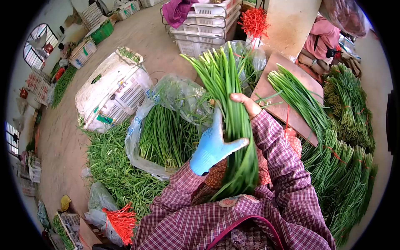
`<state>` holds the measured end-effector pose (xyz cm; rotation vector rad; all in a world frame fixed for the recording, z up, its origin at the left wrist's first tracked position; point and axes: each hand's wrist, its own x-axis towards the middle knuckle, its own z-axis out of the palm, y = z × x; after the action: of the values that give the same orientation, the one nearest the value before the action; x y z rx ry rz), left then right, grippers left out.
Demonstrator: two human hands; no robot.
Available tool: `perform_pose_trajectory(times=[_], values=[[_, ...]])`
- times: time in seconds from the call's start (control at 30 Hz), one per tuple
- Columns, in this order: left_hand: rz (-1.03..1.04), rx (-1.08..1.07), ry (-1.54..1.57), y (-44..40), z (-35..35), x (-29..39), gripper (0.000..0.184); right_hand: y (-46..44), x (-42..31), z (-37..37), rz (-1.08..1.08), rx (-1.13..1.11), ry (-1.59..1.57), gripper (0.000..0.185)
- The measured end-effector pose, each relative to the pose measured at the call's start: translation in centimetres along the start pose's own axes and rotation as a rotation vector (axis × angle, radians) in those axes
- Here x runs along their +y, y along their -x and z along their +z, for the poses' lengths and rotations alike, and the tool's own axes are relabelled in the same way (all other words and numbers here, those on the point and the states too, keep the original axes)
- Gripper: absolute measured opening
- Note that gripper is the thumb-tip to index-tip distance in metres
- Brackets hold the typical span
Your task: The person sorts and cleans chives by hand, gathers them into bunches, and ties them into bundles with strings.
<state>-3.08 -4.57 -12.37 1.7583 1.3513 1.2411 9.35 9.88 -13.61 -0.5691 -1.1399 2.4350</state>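
A thick bunch of garlic chives [236, 121] stands upright before my chest, pale stem ends up and leaves hanging toward my lap. My left hand [214, 143], in a light blue glove, wraps the bunch from the left, thumb across its front. My bare right hand [246, 104] grips it higher up on the right; its fingers are hidden behind the leaves. To the right, a smaller bundle of chives [298, 93] lies on a brown board [275, 75]. On the left, a clear plastic bag [137, 156] holds more chives [166, 137].
Tied chive bundles [346, 179] are piled at the right. Loose leaves [112, 154] cover the floor at left, beside a white crate [125, 93]. Red ties lie in a bunch [121, 223] at lower left and hang [254, 21] near stacked crates [204, 33]. Another person [323, 37] sits at upper right.
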Motion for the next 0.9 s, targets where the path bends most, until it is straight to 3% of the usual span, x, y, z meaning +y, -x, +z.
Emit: perform_pose_trajectory(times=[0.03,0.1,0.13,0.17,0.23,0.27,0.37,0.43,0.5,0.57,0.63,0.7,0.83,0.87,0.9], values=[[-0.194,-0.09,0.318,0.4,-0.5,1.1,0.116,0.6,-0.7,0.2,-0.041,-0.018,-0.02,0.054],[-0.381,-0.211,0.385,0.8,-2.7,2.6,0.108,1.8,-1.8,0.3,-0.053,-0.119,-0.025,0.059],[-0.249,-0.112,0.42,0.9,-3.1,2.2,0.095,2.7,-1.9,0.6,-0.017,-0.085,-0.05,0.063],[-0.41,-0.19,0.525,1.2,-4.9,2.1,0.086,3.3,-1.7,0.5,-0.025,-0.107,-0.043,0.066],[-0.388,-0.129,0.484,1.2,-7.4,-0.2,0.075,3.5,-1.3,-0.1,-0.032,-0.197,0.002,0.068],[-0.344,-0.047,0.518,1.1,-8.2,-1.1,0.077,3.3,-0.9,-0.2,-0.028,-0.288,-0.021,0.069],[-0.229,0.046,0.613,-0.5,-8.5,-3.1,0.087,4.0,0.7,2.6,-0.093,-0.233,-0.095,0.074],[-0.07,0.171,0.888,-1.9,-7.5,-2.8,0.094,3.4,1.4,3.2,0.001,-0.332,-0.016,0.079],[-0.062,0.008,1.054,-3.0,-8.2,-4.5,0.095,3.8,1.7,4.4,0.091,-0.377,0.037,0.08],[0.042,-0.003,1.313,-3.9,-6.6,-1.9,0.092,3.4,3.8,2.6,0.17,-0.222,0.261,0.082],[0.036,-0.043,1.33,-3.3,-6.3,-2.9,0.089,3.4,3.1,3.0,0.116,-0.342,0.459,0.084],[0.053,-0.039,1.369,-2.4,-6.3,-3.4,0.08,4.0,2.8,2.7,0.027,-0.226,0.587,0.087],[-0.155,0.18,1.232,-1.9,-6.4,-4.2,0.063,4.8,-0.1,5.5,-0.186,-0.064,0.562,0.09],[-0.171,0.196,1.216,-2.0,-6.3,-4.6,0.062,4.8,-0.5,6.5,-0.214,-0.037,0.617,0.091],[-0.187,0.211,1.199,-2.1,-6.1,-4.6,0.062,4.7,-0.5,7.1,-0.305,0.067,0.895,0.092]])
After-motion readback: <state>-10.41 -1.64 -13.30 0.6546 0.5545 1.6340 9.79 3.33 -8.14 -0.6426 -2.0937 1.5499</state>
